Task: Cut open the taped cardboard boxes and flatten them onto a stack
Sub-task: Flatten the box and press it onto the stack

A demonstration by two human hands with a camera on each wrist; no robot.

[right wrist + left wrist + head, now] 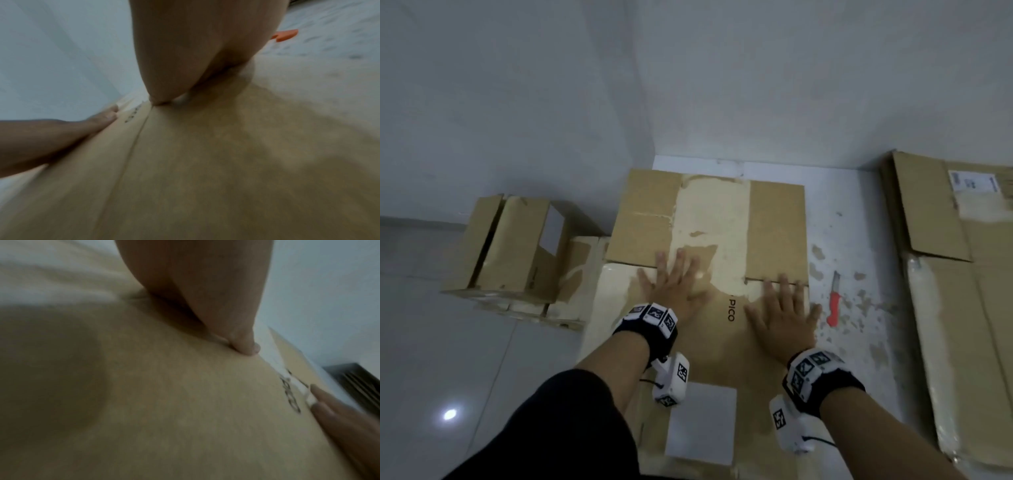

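Both hands lie flat with the fingers spread out straight, so each grip is open and holds nothing. The left hand (678, 287) presses palm down on the flat box (709, 342), and its fingertips reach up to the far flaps. The right hand (784, 315) presses down just beside it, a little nearer to the person, with its fingers pointing the same way, toward the wall (791, 75).

The flat box lies on the floor (448, 342) in front of the person. Its long side runs away from the person toward the wall. The far flaps are folded out flat, and a wide pale strip of tape (714, 209) runs down the middle of them. The black word "PICO" (730, 311) is printed between the two hands, and it reads sideways. A white label (700, 423) sits on the near part of the box.

A knife (835, 298) with a red handle lies on the floor just to the right of the box, apart from the right hand. Its blade points toward the wall. Small brown scraps lie on the floor around it.

Farther right is a stack of flat cardboard (959, 308), also lying long toward the wall. To the left sits another box (517, 246), still standing up, close to the flat box.
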